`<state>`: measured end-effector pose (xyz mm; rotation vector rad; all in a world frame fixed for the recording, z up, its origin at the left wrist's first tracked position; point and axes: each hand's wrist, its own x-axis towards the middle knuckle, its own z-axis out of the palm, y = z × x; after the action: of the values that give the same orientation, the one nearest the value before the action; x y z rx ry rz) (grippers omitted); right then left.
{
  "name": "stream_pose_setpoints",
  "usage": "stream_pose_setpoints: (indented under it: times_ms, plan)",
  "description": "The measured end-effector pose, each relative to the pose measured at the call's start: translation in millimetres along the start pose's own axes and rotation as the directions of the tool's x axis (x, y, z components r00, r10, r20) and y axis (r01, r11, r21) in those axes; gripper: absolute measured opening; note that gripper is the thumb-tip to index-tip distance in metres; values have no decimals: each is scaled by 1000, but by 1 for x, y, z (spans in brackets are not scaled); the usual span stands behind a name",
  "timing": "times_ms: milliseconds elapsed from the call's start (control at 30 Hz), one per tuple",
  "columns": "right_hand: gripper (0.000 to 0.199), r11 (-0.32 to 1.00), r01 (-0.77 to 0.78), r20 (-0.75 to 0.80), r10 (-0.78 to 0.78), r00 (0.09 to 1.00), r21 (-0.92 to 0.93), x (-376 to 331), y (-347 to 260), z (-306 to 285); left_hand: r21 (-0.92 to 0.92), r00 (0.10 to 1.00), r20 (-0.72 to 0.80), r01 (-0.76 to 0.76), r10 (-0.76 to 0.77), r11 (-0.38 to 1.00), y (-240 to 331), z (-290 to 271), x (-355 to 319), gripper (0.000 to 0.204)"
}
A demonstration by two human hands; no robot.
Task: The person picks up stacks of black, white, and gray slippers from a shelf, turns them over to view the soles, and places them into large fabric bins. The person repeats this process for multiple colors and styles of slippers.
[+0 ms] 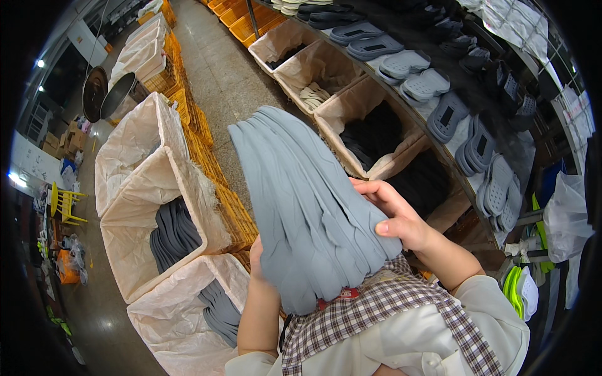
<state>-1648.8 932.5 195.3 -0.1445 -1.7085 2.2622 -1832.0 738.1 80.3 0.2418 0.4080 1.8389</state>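
Insoles, a whole fanned stack of grey insoles (307,200), held up right in front of the person's chest. They're flat, thin, matte blue-grey, all the same long rounded shape, overlapping like a deck of cards so the edges make ridges down the stack. The top ends spread wider than the bottom, which bunches together just above the checked collar (376,307).

The right hand (395,216) grips the stack's right edge, thumb pressed on the front face and fingers curled round behind. The left hand (257,257) is mostly hidden behind the stack's lower left side, so only a bit of it shows; it's against the stack, but I can't tell how its fingers are set.

Left of the stack there are white-lined bins (135,219) with more grey insoles inside. Right of the stack a long shelf (439,156) carries rows of grey shoe soles (433,81), with beige-lined bins of dark pieces (376,135) under it.
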Motion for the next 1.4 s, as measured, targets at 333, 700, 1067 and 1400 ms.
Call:
stream_pose_setpoints:
  times_ms: [333,700,1067,1400]
  plan:
    - [60,964,-183,-127,209,969,192,-7,6,-3,-64,985,-167,39,-50,997,3,62,5,48]
    - [61,962,-177,-150,210,966,209,-11,7,-3,-72,990,-121,68,-76,995,-3,65,4,48]
    - [58,996,-92,-88,92,992,1,-12,19,-12,-207,960,-213,135,-179,969,-11,23,14,51]
    - [56,996,-73,-56,70,996,-54,-8,18,-22,-13,959,-268,91,-91,996,-24,26,35,57]
